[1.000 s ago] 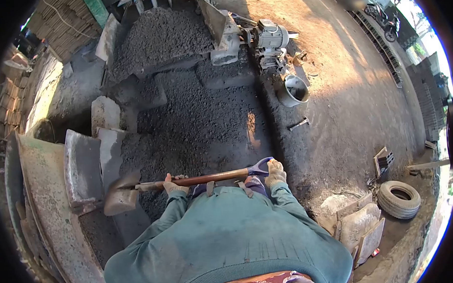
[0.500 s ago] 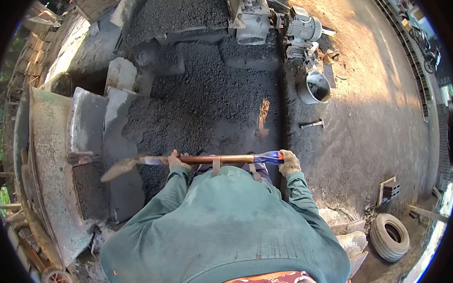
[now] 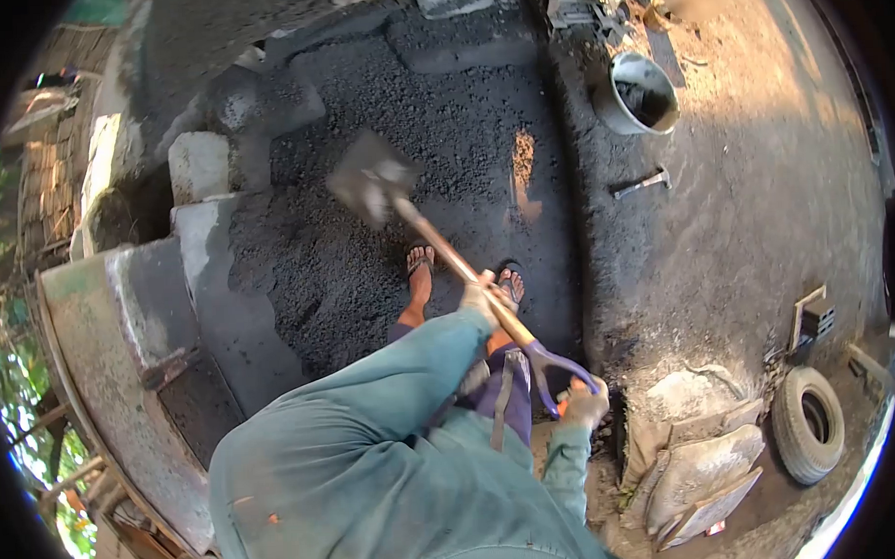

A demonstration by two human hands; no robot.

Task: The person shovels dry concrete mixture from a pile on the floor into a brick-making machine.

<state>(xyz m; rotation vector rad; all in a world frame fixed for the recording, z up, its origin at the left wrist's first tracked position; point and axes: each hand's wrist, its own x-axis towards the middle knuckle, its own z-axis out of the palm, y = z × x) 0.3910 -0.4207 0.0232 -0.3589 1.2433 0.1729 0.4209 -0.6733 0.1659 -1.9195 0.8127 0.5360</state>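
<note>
A shovel [image 3: 444,250] slants across the view, its blurred square blade [image 3: 373,179] over the dark crumbly material [image 3: 363,105] on the floor. My left hand [image 3: 486,300], gloved, is wrapped round the middle of the wooden shaft. At the near end, my right hand [image 3: 584,405] grips the purple D-shaped handle [image 3: 549,367], with a bit of orange showing beside the fingers. The blade looks bare on top, though motion smears it. Below the shaft are my two feet in flip-flops.
A low ledge [image 3: 574,226] runs along the right of the pit. Beyond it are a metal bucket [image 3: 607,101], a hammer [image 3: 641,184] and a tyre [image 3: 794,425]. Worn slabs [image 3: 705,468] lie at lower right. Concrete and metal panels [image 3: 95,341] line the left.
The shovel has swung from lying level across my body to pointing forward, its blade moving from far left to ahead. My right hand came down and nearer; the view has tilted.
</note>
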